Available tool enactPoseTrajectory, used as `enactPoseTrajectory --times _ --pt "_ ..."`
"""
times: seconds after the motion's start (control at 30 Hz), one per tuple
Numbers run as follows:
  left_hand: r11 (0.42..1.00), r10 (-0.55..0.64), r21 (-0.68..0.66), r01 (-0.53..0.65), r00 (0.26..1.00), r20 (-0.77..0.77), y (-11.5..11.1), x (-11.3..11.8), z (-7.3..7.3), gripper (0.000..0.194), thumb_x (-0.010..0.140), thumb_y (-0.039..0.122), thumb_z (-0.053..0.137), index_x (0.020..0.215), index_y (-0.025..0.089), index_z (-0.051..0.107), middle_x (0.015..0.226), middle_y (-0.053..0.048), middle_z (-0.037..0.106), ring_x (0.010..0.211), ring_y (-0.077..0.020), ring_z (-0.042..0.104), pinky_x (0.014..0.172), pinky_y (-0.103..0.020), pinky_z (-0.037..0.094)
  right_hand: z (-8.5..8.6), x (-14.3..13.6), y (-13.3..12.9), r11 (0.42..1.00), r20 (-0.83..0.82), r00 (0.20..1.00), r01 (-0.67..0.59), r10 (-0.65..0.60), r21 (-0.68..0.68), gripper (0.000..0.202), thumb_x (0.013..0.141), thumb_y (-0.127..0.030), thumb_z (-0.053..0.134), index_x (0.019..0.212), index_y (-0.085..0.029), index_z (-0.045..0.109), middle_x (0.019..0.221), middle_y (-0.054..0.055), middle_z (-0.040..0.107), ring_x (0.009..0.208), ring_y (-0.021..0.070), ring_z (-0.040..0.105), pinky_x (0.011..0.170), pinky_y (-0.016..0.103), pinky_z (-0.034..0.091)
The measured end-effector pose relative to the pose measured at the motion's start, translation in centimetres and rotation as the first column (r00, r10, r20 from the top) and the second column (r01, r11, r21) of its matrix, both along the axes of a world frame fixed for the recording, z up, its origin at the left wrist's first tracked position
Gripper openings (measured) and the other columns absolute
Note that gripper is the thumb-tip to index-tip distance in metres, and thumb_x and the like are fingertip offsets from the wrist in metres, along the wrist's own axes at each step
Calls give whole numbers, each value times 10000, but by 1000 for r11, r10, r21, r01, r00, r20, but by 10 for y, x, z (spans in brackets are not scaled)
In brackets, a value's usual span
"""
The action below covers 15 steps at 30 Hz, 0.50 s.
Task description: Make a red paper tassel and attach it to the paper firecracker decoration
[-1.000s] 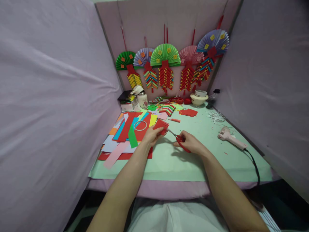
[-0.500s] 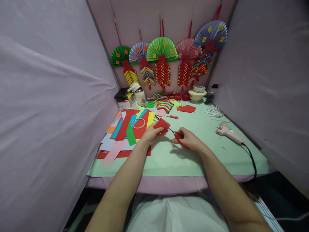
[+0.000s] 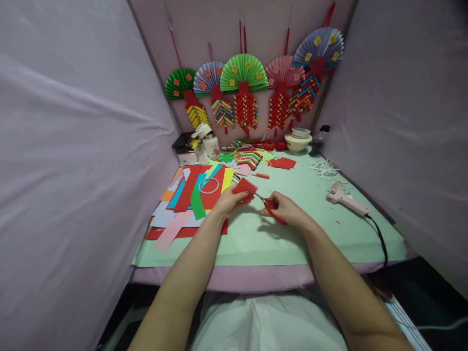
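Note:
My left hand (image 3: 231, 201) pinches a small piece of red paper (image 3: 244, 187) above the table, its right edge cut into thin strips. Red-handled scissors (image 3: 272, 210) are gripped in my right hand (image 3: 283, 207), with their blades pointing left and reaching the fringed edge of the paper. How far the blades are apart is too small to tell. Left of my left hand lie coloured paper strips and sheets, among them a green strip (image 3: 198, 202) and a pink strip (image 3: 173, 230), with a white ring (image 3: 208, 185) on top.
A pale pink glue gun (image 3: 347, 201) with a black cord lies at the right. Behind are red paper squares (image 3: 282, 163), white shreds (image 3: 325, 168), a lidded bowl (image 3: 298, 141) and a bottle (image 3: 211, 145). Paper fan ornaments (image 3: 244, 73) hang on the back wall.
Both hands, the paper and the scissors hold almost the same place. The background has shifted very slightly with the camera.

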State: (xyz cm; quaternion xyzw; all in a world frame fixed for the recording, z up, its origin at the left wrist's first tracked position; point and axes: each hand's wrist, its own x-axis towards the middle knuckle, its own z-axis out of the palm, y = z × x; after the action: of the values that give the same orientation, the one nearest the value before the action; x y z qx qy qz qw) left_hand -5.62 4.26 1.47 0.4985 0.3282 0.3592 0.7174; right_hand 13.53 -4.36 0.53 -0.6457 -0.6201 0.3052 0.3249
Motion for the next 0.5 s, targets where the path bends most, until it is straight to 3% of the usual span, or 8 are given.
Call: enactPoseTrajectory --times 0.5 --pt "1000 6 -15 -6 1000 18 2 1 -4 315 662 177 749 940 98 622 900 -116 665 799 -207 653 779 -347 518 -1 5 -1 1000 -51 999 -13 13 3 374 631 -507 677 716 -195 488 651 -14 571 555 113 450 484 222 299"
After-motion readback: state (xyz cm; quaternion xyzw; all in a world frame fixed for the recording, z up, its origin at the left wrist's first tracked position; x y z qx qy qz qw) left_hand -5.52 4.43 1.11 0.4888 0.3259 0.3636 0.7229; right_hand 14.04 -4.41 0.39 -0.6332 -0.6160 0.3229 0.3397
